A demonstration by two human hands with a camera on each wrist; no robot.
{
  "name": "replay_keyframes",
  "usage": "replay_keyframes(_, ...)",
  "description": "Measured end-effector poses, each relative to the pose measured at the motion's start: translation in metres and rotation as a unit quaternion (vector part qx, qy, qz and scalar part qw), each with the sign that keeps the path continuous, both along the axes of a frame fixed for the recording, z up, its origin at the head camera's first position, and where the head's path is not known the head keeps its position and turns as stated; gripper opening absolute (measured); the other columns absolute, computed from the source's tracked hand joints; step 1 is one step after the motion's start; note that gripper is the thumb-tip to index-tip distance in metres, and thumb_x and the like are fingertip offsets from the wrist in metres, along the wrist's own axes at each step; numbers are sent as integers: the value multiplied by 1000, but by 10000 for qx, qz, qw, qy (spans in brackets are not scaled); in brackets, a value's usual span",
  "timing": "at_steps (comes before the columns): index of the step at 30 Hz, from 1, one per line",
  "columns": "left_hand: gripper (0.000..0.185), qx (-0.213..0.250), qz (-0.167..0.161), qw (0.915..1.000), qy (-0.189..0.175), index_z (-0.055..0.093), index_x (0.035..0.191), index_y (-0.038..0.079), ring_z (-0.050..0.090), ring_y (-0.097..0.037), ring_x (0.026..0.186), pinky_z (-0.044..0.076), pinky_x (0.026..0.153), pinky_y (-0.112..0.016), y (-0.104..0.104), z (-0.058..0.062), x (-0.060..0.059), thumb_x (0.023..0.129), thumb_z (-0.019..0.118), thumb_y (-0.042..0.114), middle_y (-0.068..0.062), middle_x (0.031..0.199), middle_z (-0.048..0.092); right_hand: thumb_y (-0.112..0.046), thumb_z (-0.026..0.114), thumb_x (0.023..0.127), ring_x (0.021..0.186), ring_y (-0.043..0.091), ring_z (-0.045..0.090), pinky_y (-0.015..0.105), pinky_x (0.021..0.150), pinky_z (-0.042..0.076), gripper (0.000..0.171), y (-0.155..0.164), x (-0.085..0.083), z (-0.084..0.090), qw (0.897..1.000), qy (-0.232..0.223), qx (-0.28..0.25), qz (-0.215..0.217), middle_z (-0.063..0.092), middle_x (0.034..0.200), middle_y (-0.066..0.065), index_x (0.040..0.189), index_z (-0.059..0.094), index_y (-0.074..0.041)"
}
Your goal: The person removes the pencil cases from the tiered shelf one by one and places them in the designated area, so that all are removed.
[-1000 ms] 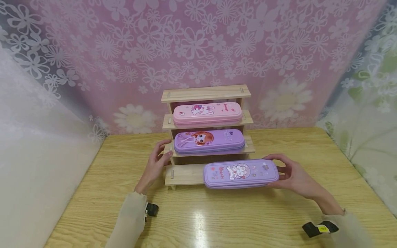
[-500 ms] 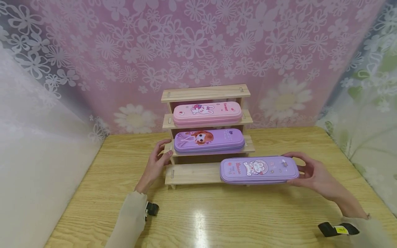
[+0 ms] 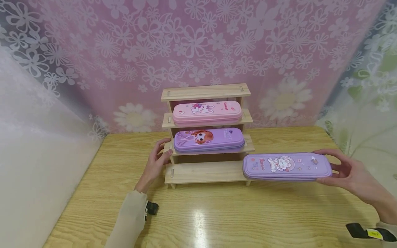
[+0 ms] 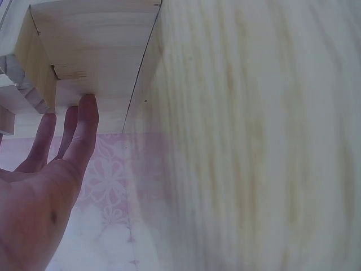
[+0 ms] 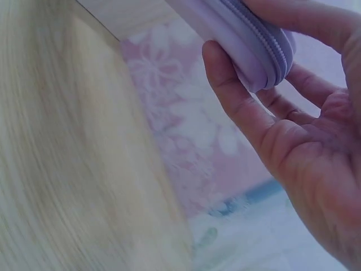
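My right hand (image 3: 356, 172) grips the right end of a lilac pencil case (image 3: 286, 166) printed with a white bunny, between thumb and fingers. The case is held level, its left end overlapping the right end of the lowest board in the head view. In the right wrist view, its zipped end (image 5: 262, 42) sits between the fingers. My left hand (image 3: 155, 165) holds the left side of a stepped wooden shelf (image 3: 204, 172) at the second board up, thumb in front and fingers behind. Higher boards carry a purple pencil case (image 3: 209, 139) with a red-haired girl and a pink pencil case (image 3: 207, 112).
The shelf's top board (image 3: 205, 92) bears nothing. It all stands on a wood-grain table (image 3: 198, 210) before a pink floral curtain (image 3: 198, 51). White sheer fabric (image 3: 40, 137) hangs at the left and a leaf-patterned one (image 3: 372, 131) at the right.
My right hand has carried the lilac pencil case rightward and slightly back, off the lowest board, baring nearly all of it. My left hand stays in place on the shelf.
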State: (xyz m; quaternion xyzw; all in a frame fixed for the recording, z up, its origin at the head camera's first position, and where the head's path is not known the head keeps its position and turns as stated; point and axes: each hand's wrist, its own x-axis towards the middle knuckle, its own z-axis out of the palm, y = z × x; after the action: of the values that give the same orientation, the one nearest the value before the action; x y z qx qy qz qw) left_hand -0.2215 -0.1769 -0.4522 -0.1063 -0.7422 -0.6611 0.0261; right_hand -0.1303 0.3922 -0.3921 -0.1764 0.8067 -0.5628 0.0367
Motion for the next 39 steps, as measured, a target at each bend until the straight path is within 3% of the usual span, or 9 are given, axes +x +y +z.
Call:
replay_keyframes(9,42,148,-139,9997,-106,43,137,21,57,-28,105,51,85,-56,0,3,1,97,54,19,-15,134,46,30,59,71,82,6,65,25,60,57,72,19,7,-2,9951,300,-751,-560,47,124,2,135,38,4)
replay_keyframes(12,44,154,-183,9996,-122,40,139,15,57,-28,105,49,87,-60,1,13,7,97,53,16,-18,135,45,25,64,72,82,-2,65,22,56,55,71,14,5,-6,9920,579,-155,-1108,48,123,-4,133,40,-2)
replay_keyframes(16,46,136,-196,9997,-105,38,140,9,57,-26,103,46,88,-63,5,25,14,96,51,13,-21,134,44,14,74,70,82,-11,60,16,54,53,71,2,-4,-13,9731,990,897,-1879,43,118,-12,130,41,-8)
replay_keyframes(22,45,145,-162,9997,-134,38,139,7,57,-25,103,49,87,-60,7,28,15,96,51,11,-21,133,45,5,78,71,81,-10,57,15,56,52,65,-16,-20,-20,9635,874,983,-2332,36,109,-11,123,43,-15)
replay_keyframes(27,44,213,-149,9995,-199,41,138,12,58,-26,101,51,85,-58,4,21,9,96,53,13,-18,131,47,-12,83,71,72,-3,55,17,51,49,62,-34,-31,-26,9521,817,1306,-2641,34,101,-1,116,40,-22)
replay_keyframes(30,43,240,-99,9993,-263,43,136,16,59,-24,101,52,84,-55,3,14,4,95,55,15,-16,130,48,-20,81,75,73,0,53,20,51,48,63,-42,-35,-29,9554,574,1407,-2531,32,104,5,118,36,-19)
replay_keyframes(34,41,125,11,9996,-244,45,134,22,58,-24,102,54,82,-49,2,6,-1,94,56,19,-13,130,49,-21,72,84,85,-7,51,18,58,51,62,-47,-34,-34,9703,204,1321,-2017,26,122,13,125,28,-4)
replay_keyframes(37,40,70,98,9998,-162,47,133,23,58,-24,102,56,80,-43,1,4,-2,94,58,21,-10,130,50,-19,67,88,91,-14,48,17,63,51,61,-48,-32,-38,9763,32,1253,-1764,25,131,16,129,26,0)
replay_keyframes(39,41,83,107,9997,-195,47,133,20,58,-25,102,56,81,-44,2,11,1,93,58,19,-11,130,50,-19,67,88,93,-16,48,17,65,52,59,-49,-31,-40,9780,-25,1211,-1700,27,132,15,129,28,-3)
